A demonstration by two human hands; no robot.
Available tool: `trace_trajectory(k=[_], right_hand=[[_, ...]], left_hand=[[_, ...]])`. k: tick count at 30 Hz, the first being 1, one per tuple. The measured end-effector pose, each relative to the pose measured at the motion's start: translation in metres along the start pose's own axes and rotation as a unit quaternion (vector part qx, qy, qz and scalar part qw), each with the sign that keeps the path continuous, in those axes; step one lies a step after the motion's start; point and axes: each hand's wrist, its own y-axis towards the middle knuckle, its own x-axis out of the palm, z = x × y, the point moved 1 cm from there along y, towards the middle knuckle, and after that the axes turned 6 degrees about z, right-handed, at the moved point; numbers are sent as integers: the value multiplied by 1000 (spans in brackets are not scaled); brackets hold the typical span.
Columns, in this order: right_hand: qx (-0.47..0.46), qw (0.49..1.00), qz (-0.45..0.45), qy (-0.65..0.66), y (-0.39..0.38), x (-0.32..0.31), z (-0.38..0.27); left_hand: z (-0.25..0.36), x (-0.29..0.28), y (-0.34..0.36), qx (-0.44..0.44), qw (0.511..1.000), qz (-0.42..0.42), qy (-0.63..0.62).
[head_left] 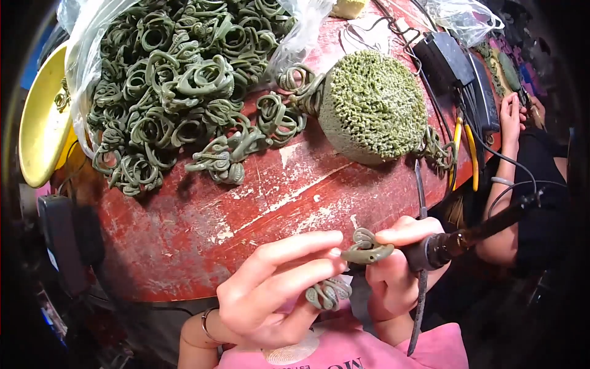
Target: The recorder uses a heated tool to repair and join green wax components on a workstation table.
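My left hand (264, 283) is closed, with a ribbed green ring-shaped piece (329, 294) tucked in its lower fingers. Its upper fingertips meet a second green ring-shaped piece (369, 253). My right hand (396, 286) pinches that second piece between thumb and finger. Beside the right hand sticks out a black cylindrical tool (452, 245) with a cable; its tip is hidden. A thin dark metal rod (420, 190) passes behind the right hand; whether the hand grips it, I cannot tell. Many similar green pieces (190, 80) lie heaped on the red table (270, 203).
A round, rough green block (375, 101) stands on the table. Beyond it are a black box (444, 58) with cables and yellow-handled pliers (472, 154). A yellow dish (43, 132) and plastic bag (86, 67) are at left. Another person's arm (501, 190) rests at right.
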Motion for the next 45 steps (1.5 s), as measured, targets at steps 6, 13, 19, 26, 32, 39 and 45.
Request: trace_trajectory(k=[6,13,19,26,32,39,45], right_hand=[[-25,998,-18,59,7,2,-2],[-30,997,-29,65,8,3,-2],[-19,995,-34,97,7,3,0],[-86,995,27,39,0,5,10],[-38,997,32,60,-1,7,6],[15,999,39,-26,3,-3,3],[34,956,219,-192,19,-36,-12]], left_hand=[[-1,1,0,-33,999,-4,-31],[-2,2,1,-37,999,-12,-24],[-2,3,3,-30,999,-2,-36],[0,4,1,-42,999,7,-30],[-1,3,2,-27,999,14,-30],[-3,13,10,-19,1000,24,-4],[0,27,5,-106,992,60,-19]])
